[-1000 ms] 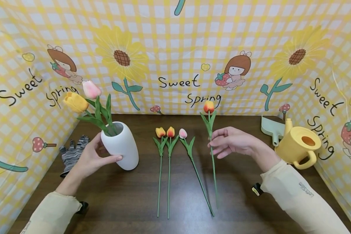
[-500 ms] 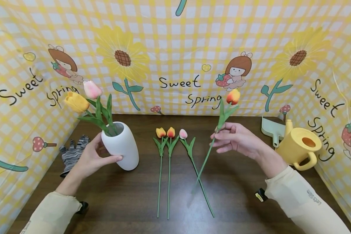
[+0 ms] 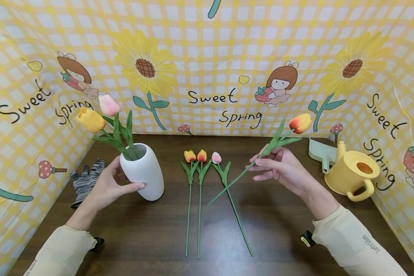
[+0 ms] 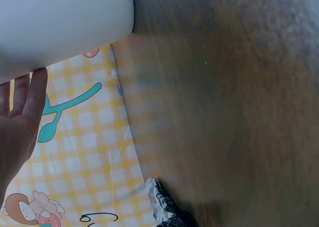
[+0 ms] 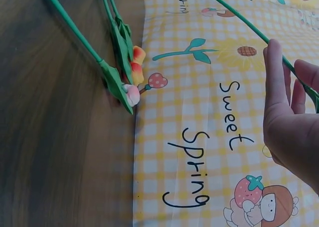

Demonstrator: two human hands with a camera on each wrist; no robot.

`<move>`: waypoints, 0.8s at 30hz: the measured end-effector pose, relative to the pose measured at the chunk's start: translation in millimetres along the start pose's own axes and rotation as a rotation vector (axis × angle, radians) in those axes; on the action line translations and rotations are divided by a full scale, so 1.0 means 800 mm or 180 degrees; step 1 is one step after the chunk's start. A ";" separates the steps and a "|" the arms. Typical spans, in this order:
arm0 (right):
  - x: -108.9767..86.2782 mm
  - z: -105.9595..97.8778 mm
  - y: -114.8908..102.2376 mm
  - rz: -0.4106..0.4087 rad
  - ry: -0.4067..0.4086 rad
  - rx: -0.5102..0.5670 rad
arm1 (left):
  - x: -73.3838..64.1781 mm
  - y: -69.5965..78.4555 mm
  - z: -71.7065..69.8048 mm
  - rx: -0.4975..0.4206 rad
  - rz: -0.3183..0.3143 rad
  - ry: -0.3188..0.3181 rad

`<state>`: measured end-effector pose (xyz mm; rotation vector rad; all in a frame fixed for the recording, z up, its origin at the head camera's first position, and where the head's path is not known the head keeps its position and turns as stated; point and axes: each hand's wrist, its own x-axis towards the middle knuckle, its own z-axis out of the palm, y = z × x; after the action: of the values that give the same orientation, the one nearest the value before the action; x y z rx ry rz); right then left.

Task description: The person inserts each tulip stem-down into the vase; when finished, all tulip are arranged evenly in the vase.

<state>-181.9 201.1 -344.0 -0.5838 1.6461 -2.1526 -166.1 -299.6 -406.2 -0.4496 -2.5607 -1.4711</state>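
My left hand grips a white vase round its side, tilting it a little to the left. From the vase's mouth rise a yellow tulip and a pink tulip with green leaves. In my right hand an orange-red tulip is pinched by the upper stem, just below its leaves. Its head points up and right, and its stem slants down and left over the table. Seen from the left wrist, fingers press the vase wall. The right wrist view shows the green stem between finger and thumb.
Two orange-yellow tulips and a pink-white tulip lie on the brown table between the hands. A striped glove lies at left. A yellow watering can and a pale green dustpan stand at right.
The orange-red tulip has swung from nearly upright to a slant, its head moving right and its stem end up and left. The left hand and vase stay in place.
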 end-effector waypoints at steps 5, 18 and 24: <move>0.005 0.007 -0.004 -0.0043 0.0018 -0.0001 | 0.000 0.000 0.000 -0.0008 0.0022 0.0016; 0.032 0.036 -0.022 -0.0674 0.0051 0.0397 | -0.001 0.000 0.000 0.0011 -0.0015 0.0009; 0.051 0.059 -0.036 -0.0983 0.0074 0.0557 | 0.000 0.000 0.000 0.0027 -0.0013 0.0018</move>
<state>-192.3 148.3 -301.1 -0.8058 1.4352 -2.4981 -165.8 -299.7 -406.2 -0.4387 -2.5642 -1.4601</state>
